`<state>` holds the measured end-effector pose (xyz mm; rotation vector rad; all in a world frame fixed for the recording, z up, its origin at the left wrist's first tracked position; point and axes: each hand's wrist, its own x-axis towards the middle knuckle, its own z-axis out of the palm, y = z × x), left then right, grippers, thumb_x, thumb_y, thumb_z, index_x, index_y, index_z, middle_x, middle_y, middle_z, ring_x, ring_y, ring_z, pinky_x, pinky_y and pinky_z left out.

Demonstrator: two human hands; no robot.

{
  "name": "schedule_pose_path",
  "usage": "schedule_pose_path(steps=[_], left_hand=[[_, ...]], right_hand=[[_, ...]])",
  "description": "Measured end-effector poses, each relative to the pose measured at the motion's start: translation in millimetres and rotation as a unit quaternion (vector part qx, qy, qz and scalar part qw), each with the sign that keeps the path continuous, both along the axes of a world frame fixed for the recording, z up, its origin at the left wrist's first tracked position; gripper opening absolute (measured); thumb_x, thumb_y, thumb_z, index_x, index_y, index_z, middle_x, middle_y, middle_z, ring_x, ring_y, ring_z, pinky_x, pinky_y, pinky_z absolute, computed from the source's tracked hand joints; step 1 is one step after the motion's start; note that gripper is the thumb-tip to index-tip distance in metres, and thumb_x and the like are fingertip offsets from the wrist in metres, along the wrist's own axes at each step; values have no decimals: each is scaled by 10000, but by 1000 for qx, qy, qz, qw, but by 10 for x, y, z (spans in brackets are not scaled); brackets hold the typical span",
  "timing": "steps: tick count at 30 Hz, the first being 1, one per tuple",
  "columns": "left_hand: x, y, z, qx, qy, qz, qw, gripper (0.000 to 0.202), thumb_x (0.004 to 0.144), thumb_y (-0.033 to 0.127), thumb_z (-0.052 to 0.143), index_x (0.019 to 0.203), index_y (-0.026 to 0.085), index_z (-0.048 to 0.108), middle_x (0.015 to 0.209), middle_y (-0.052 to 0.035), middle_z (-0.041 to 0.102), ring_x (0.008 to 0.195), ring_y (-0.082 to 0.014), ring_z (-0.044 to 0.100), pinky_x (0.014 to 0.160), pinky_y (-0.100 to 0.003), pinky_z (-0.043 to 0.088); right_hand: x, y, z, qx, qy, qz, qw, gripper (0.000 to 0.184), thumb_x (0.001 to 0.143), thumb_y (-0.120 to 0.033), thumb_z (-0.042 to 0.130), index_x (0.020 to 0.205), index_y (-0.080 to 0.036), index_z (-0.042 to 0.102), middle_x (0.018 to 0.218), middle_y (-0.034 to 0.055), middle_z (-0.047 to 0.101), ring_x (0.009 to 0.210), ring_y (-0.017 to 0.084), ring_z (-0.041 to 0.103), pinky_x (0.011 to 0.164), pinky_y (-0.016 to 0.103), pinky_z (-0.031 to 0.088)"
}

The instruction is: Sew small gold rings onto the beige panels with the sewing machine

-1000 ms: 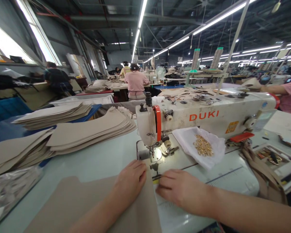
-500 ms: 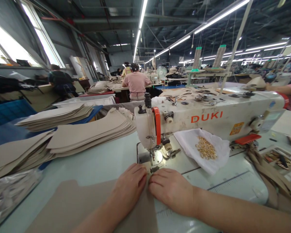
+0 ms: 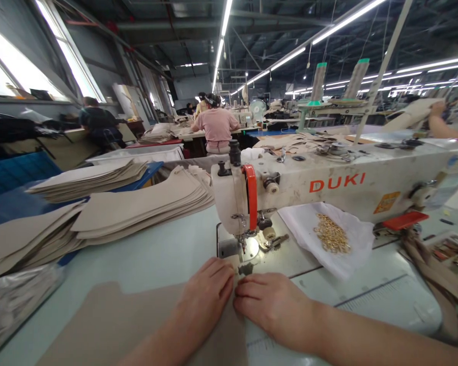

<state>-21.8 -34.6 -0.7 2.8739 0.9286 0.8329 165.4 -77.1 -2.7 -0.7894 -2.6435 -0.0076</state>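
Observation:
A flat beige fabric panel (image 3: 110, 320) lies on the pale table in front of me. My left hand (image 3: 206, 295) rests palm down on its right edge, fingers pressed together and curled at the tips. My right hand (image 3: 275, 305) sits just beside it, fingertips pinched against the panel's edge. Both hands meet right below the needle and presser foot (image 3: 244, 249) of the white DUKI sewing machine (image 3: 328, 185). A small dark piece (image 3: 246, 268) lies between the fingertips and the needle plate.
Stacks of cut beige panels (image 3: 137, 203) fill the table's left and back. A white cloth with gold rings (image 3: 332, 239) lies under the machine arm. Beige straps (image 3: 435, 274) hang at the right. Other workers sit at tables behind; a person's arm (image 3: 442, 127) shows far right.
My right hand has slid left from the table's ruler area until its fingertips meet my left hand at the panel's edge. Both hands have edged closer to the needle.

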Motion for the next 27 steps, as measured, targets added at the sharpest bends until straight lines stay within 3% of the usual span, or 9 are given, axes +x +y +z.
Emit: schedule_pose_path(steps=[16, 27], left_hand=[[34, 3, 42, 21, -11, -6, 1000, 262, 960, 161, 376, 778, 178, 565, 743, -29, 637, 734, -182, 578, 693, -304, 516], [15, -50, 77, -11, -3, 3, 1000, 229, 932, 116, 404, 837, 172, 604, 818, -41, 666, 783, -191, 606, 741, -326, 545]], right_hand=[[-8, 9, 19, -7, 0, -10, 1000, 108, 939, -192, 513, 924, -139, 605, 950, 47, 640, 935, 157, 551, 907, 261, 443], [-56, -15, 36, 14, -17, -81, 996, 134, 876, -145, 587, 1002, -101, 600, 991, 89, 622, 938, 211, 545, 909, 333, 457]])
